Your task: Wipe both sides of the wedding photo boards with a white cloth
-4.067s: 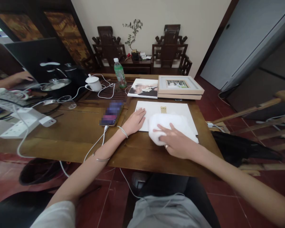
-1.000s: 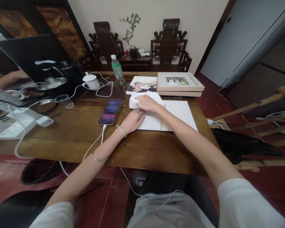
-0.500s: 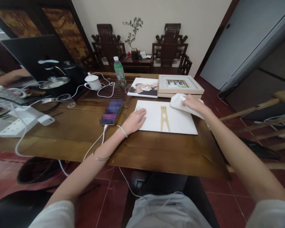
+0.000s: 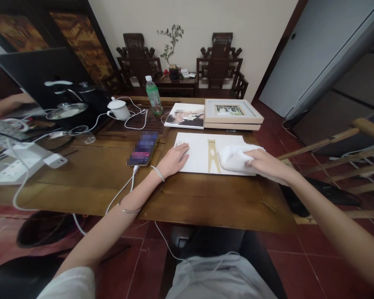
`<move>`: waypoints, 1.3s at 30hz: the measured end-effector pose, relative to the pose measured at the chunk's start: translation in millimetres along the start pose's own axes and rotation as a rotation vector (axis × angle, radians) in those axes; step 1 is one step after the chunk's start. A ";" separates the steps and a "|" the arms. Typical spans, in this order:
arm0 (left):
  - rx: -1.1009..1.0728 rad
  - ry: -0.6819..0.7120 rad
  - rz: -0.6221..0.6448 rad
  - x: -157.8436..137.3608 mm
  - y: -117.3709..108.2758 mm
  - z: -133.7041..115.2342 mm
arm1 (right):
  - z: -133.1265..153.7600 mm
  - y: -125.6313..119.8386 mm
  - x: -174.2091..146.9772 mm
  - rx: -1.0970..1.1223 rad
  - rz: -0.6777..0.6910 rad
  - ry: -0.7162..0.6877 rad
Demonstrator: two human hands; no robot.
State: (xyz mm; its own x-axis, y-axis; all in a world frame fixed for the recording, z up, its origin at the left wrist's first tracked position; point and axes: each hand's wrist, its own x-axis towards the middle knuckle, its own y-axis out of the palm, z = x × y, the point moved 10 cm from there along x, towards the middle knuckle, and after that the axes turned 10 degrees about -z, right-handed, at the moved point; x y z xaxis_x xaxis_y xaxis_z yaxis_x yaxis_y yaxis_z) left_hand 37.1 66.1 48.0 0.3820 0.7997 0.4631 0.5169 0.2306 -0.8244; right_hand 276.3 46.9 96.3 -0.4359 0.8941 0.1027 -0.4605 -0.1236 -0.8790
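Observation:
A white rectangular panel (image 4: pixel 197 155) lies flat on the wooden table, with a tan A-shaped stand piece (image 4: pixel 212 145) on its middle. My left hand (image 4: pixel 175 158) rests on the panel's left edge, fingers stretched out and flat. At the right half of the panel, my right hand (image 4: pixel 262 161) is closed on a bunched white cloth (image 4: pixel 233 157), which presses on the panel's surface. The cloth covers the panel's right part and hides some of my fingertips.
Behind the panel lie a photo print (image 4: pixel 187 116) and a light wood picture frame (image 4: pixel 233 113). A phone (image 4: pixel 143 149), green bottle (image 4: pixel 154 97), lidded white cup (image 4: pixel 119 110) and power strip (image 4: pixel 17 164) stand leftward. Another person's arm (image 4: pixel 11 104) shows by the laptop (image 4: pixel 37 74).
My right hand has moved the cloth from the panel's far right corner toward me, to its near right part. My left hand stays on the panel's left edge.

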 end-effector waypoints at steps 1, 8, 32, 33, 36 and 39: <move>-0.001 0.004 -0.003 0.0 -0.5 -0.1 | -8.1 -1.7 14.5 0.002 -0.027 0.011; -0.024 0.027 -0.016 0.1 -2.8 0.2 | -40.3 -14.3 98.4 -0.034 -0.247 0.111; -0.046 0.007 -0.024 1.3 -3.7 1.6 | -19.1 -1.8 49.4 0.160 -0.169 0.082; -0.048 0.005 -0.023 1.2 -3.7 2.1 | -20.9 -2.2 61.3 0.173 -0.238 0.100; -0.054 0.002 -0.020 0.8 -3.5 2.9 | -10.5 7.3 83.2 0.180 -0.365 0.132; -0.044 0.007 -0.019 0.6 -3.6 2.3 | 27.6 35.3 82.1 0.085 -0.276 0.021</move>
State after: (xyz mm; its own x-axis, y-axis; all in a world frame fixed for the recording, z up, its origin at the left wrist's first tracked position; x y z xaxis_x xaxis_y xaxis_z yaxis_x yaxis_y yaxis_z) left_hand 33.7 67.0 50.4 0.3776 0.7913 0.4808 0.5574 0.2204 -0.8005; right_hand 202.9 104.1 86.5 -0.2693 0.9074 0.3227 -0.6229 0.0915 -0.7770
